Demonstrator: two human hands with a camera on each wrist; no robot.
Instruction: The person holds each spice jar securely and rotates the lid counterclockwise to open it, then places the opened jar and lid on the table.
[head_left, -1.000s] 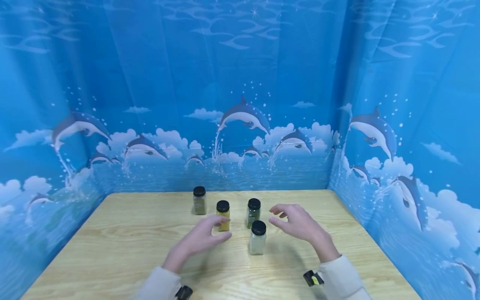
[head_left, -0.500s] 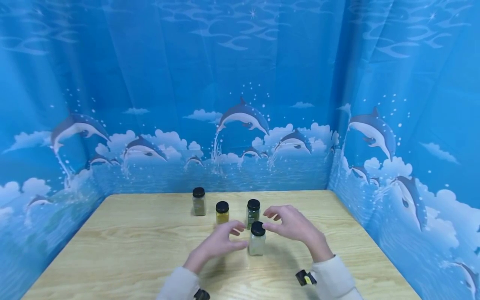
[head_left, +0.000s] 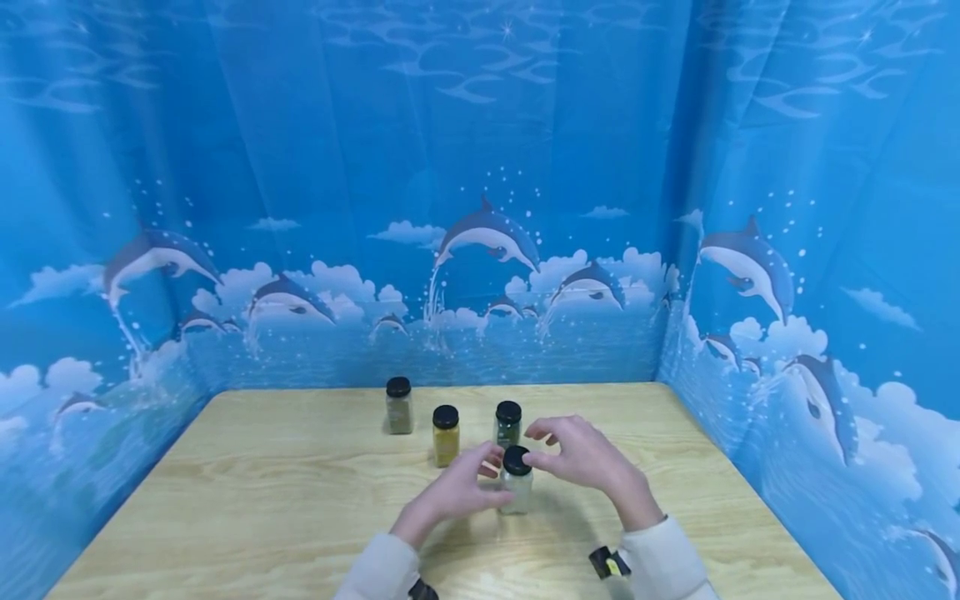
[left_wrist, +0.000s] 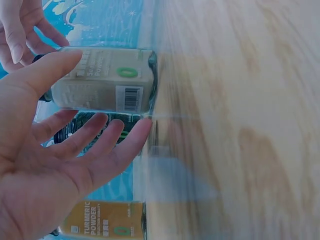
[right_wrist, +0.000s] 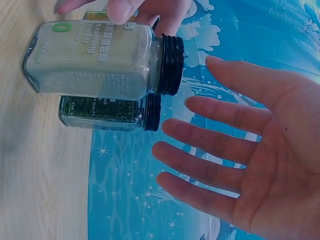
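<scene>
A glass spice jar of pale seasoning powder point(head_left: 519, 493) with a black lid stands upright on the table. My left hand point(head_left: 459, 490) is around its left side; in the left wrist view the thumb overlaps the jar's front and the spread fingers lie along its far side. To the right of the black lid, my right hand point(head_left: 583, 454) is held with loosely bent fingers. Nothing is in that hand in the right wrist view, and its fingertips point at the lid. Right behind the pale jar stands a jar of dark green dried herb point(right_wrist: 105, 111), partly covered by it.
A turmeric powder jar point(head_left: 446, 446) stands left of the herb jar. Farther back and left is a jar of brownish spice point(head_left: 400, 412). The wooden table point(head_left: 262, 483) meets a blue dolphin-print curtain point(head_left: 360, 208) at its back and sides.
My left hand has moved right, from in front of the turmeric jar to the pale powder jar. My right hand has shifted slightly left toward that jar's lid. The jars stay in place.
</scene>
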